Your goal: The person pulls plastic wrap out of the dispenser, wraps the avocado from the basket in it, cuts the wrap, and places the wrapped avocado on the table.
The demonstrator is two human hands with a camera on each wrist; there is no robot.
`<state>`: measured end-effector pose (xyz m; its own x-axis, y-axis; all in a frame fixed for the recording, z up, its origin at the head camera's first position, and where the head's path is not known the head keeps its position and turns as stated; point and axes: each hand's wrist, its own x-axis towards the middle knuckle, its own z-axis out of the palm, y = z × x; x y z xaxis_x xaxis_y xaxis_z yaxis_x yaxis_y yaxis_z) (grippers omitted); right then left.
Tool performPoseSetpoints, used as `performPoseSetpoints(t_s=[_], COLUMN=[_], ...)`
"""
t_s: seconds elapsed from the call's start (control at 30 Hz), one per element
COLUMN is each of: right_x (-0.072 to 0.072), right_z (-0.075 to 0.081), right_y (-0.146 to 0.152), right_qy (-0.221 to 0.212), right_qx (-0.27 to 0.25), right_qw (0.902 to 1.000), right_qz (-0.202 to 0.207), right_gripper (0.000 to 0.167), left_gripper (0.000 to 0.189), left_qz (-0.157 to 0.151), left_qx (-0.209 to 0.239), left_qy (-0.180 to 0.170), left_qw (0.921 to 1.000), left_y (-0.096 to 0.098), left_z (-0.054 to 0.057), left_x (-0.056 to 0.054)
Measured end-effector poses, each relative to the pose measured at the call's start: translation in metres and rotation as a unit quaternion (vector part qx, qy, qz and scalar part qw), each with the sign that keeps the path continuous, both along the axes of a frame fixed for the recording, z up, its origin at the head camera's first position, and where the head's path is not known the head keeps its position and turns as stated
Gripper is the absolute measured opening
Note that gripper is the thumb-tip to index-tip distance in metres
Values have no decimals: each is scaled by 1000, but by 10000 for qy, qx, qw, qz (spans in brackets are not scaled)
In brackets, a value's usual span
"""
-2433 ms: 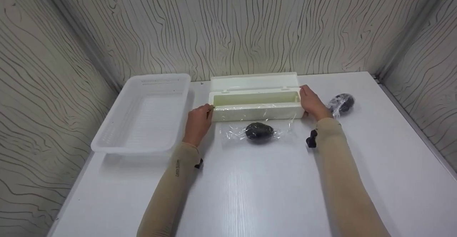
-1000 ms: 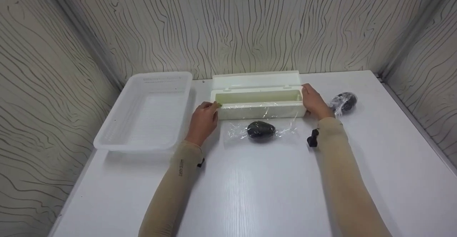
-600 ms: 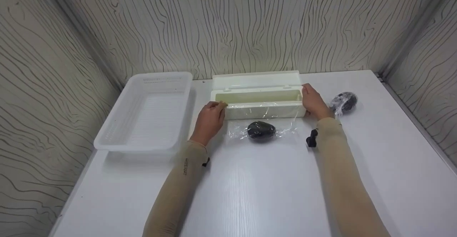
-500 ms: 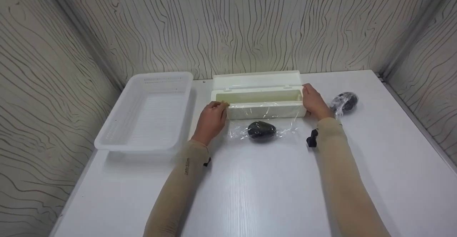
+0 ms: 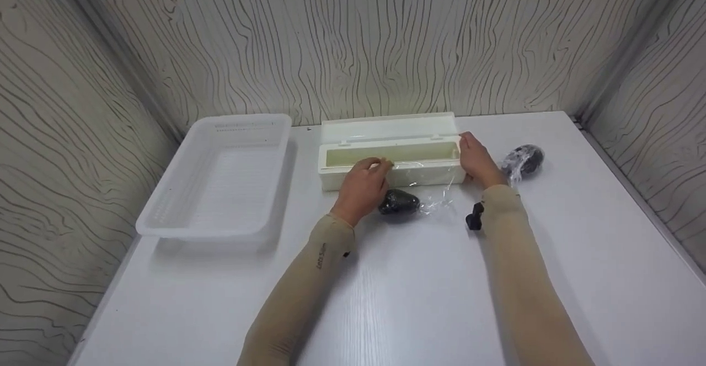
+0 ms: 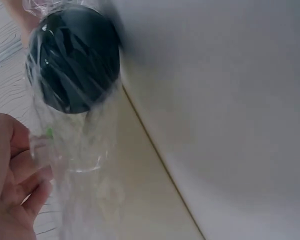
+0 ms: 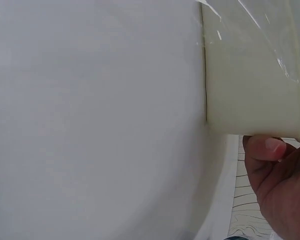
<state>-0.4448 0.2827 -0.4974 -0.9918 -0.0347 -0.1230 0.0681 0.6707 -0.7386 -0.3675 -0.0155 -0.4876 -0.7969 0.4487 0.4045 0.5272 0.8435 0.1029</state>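
Observation:
A long white cling film dispenser [image 5: 336,181] stands on the table, its lid [image 5: 386,129] tipped back. At its front rim my left hand [image 5: 359,192] pinches a small greenish slide cutter, mostly hidden by the fingers; a green bit shows through the film in the left wrist view. My right hand [image 5: 479,160] grips the dispenser's right end, fingers curled against the end wall [image 7: 255,95]. Clear cling film [image 5: 438,206] runs from the rim down to a dark avocado [image 5: 401,202] lying in front. Through the film, the avocado [image 6: 77,60] looks smooth and dark.
A white plastic basket [image 5: 220,184] sits on the left side of the table. Beyond my right hand lies another dark avocado [image 5: 527,159] bunched in film. Wood-patterned panels [image 5: 353,41] close off the back and both sides.
My left hand has slid rightward along the front rim from the dispenser's left end to about its middle. Behind it, the left front wall now shows bare. My right hand keeps its grip.

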Motion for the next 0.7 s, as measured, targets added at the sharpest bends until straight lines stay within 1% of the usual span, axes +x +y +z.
performPoseSetpoints(t_s=[0.1, 0.2, 0.3, 0.43, 0.57, 0.7], right_x=[0, -1, -1, 1, 3, 4], right_z=[-1, -2, -3, -3, -3, -2], right_y=[-1, -2, 2, 3, 1, 2], right_qy=[69, 25, -25, -12, -9, -270], right_qx=[-11, -94, -88, -172, -522, -746], right_qw=[10000, 10000, 10000, 9998, 9986, 9966], right_qz=[11, 9, -33, -69, 13, 210], right_gripper=[51, 53, 54, 54, 54, 54], left_gripper=[35, 35, 36, 40, 43, 43], left_qz=[21, 52, 27, -100, -244, -358], left_qx=[-477, -927, -1215, -1316, -1318, -1342], left_qy=[105, 252, 337, 235, 183, 116], left_qw=[9988, 9954, 9920, 9910, 9908, 9902], left_y=[5, 8, 16, 30, 46, 60], left_z=[3, 4, 6, 6, 6, 8], left_x=[0, -1, -3, -2, -1, -1])
